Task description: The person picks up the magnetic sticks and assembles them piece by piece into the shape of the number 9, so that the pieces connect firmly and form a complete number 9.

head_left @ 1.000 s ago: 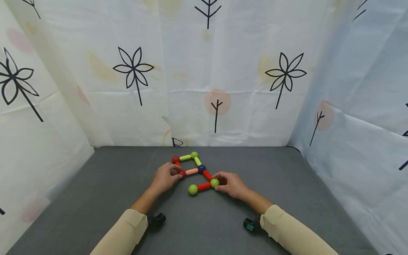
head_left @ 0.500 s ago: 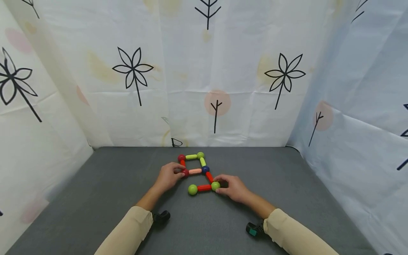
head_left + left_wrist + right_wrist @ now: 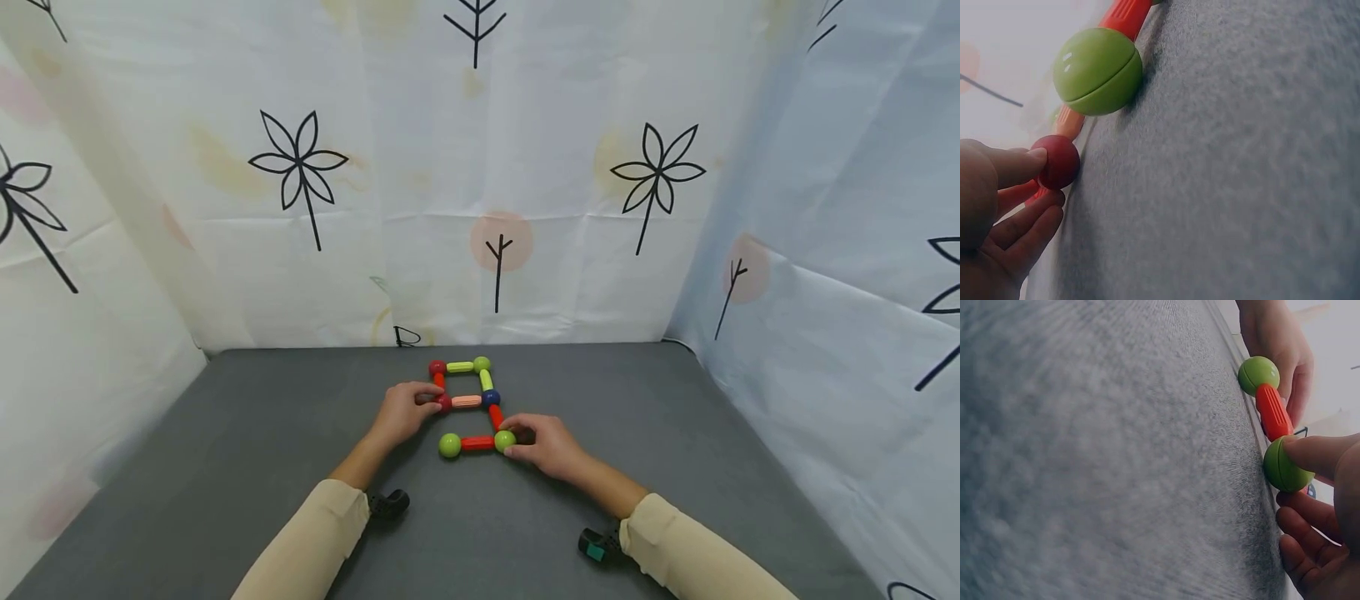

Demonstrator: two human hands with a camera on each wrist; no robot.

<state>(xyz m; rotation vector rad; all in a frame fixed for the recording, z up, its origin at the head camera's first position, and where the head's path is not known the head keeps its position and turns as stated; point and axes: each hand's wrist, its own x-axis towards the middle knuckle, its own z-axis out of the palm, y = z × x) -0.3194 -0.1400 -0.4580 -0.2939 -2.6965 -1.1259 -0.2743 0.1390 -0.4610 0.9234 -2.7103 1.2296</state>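
A chain of balls and rods from a building toy lies on the grey table. Its far part is a four-sided loop: a back red ball, a back green ball, a blue ball and a near red ball. My left hand pinches that near red ball between thumb and fingers. From the blue ball a red rod runs to a near green ball, which my right hand pinches. Another red rod joins it to an end green ball.
Rods of yellow-green and orange-pink form sides of the loop. A patterned white cloth hangs behind the table and along both sides. Each wrist wears a black camera.
The loop has slid right with my left hand and become squarer. The near red rod has turned closer to level, while my right hand stays on its green ball.
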